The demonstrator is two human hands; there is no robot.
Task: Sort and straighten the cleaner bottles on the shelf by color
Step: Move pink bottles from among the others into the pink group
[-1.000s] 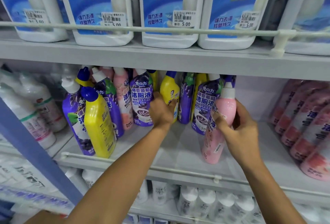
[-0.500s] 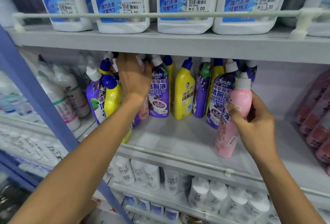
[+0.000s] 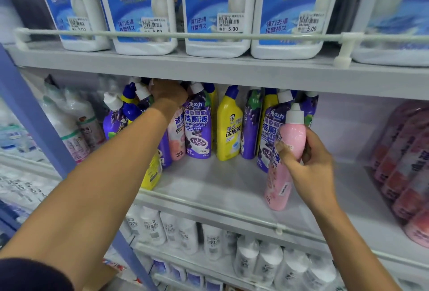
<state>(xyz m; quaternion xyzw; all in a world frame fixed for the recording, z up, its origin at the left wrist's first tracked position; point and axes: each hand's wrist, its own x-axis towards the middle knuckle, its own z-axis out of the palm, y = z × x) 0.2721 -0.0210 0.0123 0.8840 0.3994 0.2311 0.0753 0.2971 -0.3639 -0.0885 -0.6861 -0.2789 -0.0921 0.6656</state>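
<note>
Cleaner bottles crowded the back of the middle shelf with their colours mixed: a purple bottle stood touching a yellow bottle, with more purple and yellow on either side, so the sorting looked far from done. The right hand gripped a pink bottle round its middle, thumb across the label and fingers curled behind. It was held tilted, forward of the row, with its base low near the front rail (whether it touched the shelf was unclear). It was probably kept out there so that a place among its own colour could be opened. The left hand was stretched deep under the upper shelf, over the caps at the left of the cluster, just above a second pink bottle wedged among purple ones. That bottle seemed the likely target, but the fingers were hidden, so I could not tell if they had closed on anything. Wrapped pink bottles lay well apart at the far right.
</note>
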